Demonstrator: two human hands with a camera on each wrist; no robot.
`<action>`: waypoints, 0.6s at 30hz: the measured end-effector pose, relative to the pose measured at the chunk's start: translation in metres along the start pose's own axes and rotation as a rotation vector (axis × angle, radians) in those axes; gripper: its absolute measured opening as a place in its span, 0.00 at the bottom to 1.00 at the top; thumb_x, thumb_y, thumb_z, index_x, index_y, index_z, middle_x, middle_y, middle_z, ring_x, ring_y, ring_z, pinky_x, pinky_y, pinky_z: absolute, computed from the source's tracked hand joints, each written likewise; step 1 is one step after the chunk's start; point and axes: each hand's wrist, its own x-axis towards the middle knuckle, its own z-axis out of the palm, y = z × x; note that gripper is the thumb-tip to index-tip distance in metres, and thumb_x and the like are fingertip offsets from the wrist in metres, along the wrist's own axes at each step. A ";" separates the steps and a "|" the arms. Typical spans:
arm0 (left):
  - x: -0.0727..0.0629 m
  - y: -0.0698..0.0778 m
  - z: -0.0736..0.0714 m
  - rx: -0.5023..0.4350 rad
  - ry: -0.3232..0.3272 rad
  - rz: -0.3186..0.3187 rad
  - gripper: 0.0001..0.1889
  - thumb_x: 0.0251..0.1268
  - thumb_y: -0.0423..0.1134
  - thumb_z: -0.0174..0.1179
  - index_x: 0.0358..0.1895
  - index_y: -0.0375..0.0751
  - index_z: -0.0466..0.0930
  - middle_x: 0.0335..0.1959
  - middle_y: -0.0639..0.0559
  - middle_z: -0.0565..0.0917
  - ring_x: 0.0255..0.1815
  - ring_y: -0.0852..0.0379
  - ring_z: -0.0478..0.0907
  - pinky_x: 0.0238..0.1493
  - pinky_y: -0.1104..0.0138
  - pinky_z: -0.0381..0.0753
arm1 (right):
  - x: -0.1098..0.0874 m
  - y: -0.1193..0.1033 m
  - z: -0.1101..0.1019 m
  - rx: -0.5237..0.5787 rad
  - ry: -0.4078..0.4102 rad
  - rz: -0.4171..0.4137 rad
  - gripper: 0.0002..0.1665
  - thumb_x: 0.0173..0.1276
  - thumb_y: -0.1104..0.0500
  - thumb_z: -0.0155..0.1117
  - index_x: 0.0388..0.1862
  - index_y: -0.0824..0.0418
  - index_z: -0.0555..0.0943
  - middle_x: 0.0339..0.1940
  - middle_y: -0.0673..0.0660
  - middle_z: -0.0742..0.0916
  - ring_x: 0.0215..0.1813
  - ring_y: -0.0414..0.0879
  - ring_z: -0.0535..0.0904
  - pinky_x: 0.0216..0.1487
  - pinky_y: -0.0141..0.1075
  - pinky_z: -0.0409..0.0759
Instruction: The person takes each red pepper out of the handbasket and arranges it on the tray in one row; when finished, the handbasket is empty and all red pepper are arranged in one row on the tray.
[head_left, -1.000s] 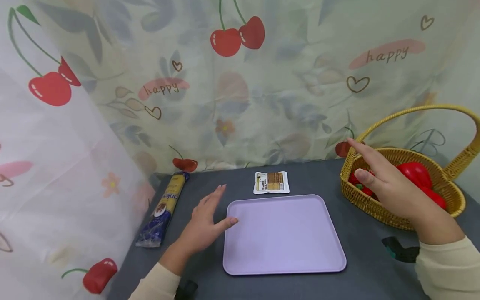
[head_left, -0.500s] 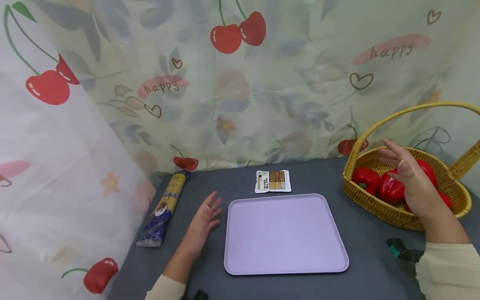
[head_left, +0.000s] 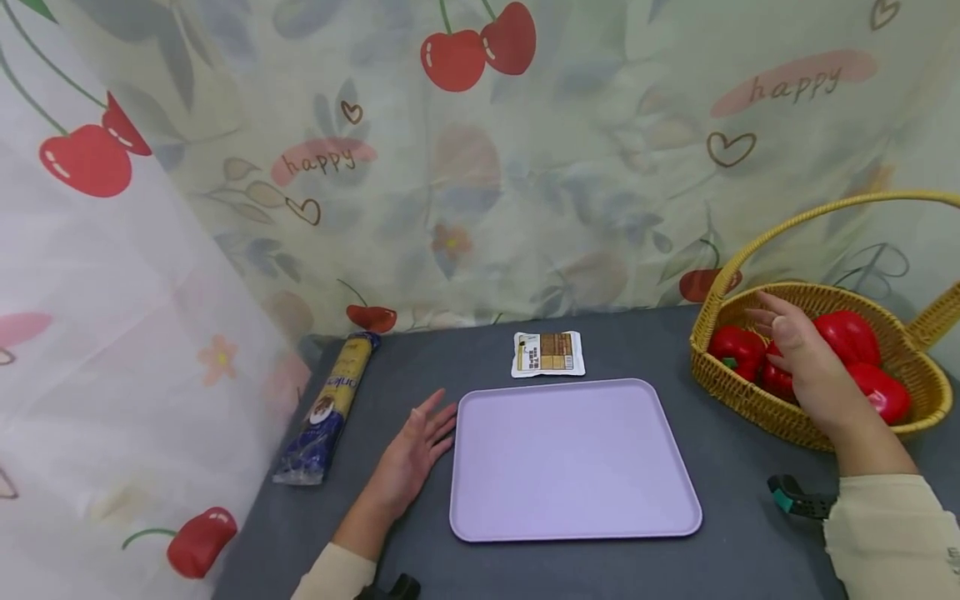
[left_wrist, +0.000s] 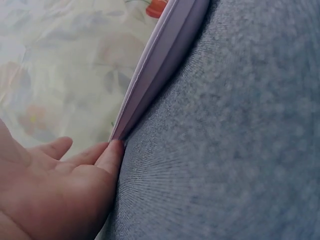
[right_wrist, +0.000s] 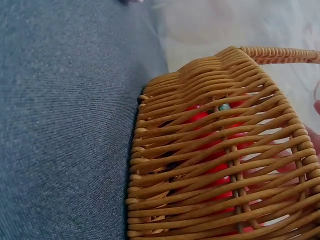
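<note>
In the head view my right hand point(head_left: 813, 375) is over the yellow wicker basket point(head_left: 750, 408) at the right, fingers loosely spread in front of several glossy red bell peppers point(head_left: 847, 337). Nothing is gripped by it. From the right wrist the basket's woven side point(right_wrist: 215, 150) fills much of the view, with red showing through the gaps. My left hand point(head_left: 405, 467) rests palm up and relaxed at the left edge of a pale purple tray point(head_left: 573, 462). Its fingertips lie right by the tray's rim point(left_wrist: 155, 70) in the left wrist view.
A blue and yellow packet of pasta point(head_left: 326, 408) lies at the left of the dark table. Behind the tray is a small white and brown packet point(head_left: 547, 354). A printed cloth point(head_left: 465, 208) hangs at the back, and the basket's tall handle point(head_left: 840, 204) arches over its opening.
My right hand moves right and inward over the basket's peppers. My left hand turns palm up and draws back from above the tray to its left edge.
</note>
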 end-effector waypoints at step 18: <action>0.003 -0.006 -0.003 0.113 0.026 -0.119 0.47 0.77 0.32 0.65 0.90 0.41 0.46 0.89 0.42 0.54 0.88 0.43 0.51 0.84 0.46 0.54 | 0.017 0.002 -0.006 -0.291 -0.246 0.121 0.54 0.75 0.71 0.65 0.91 0.64 0.47 0.84 0.78 0.57 0.77 0.80 0.55 0.64 0.78 0.71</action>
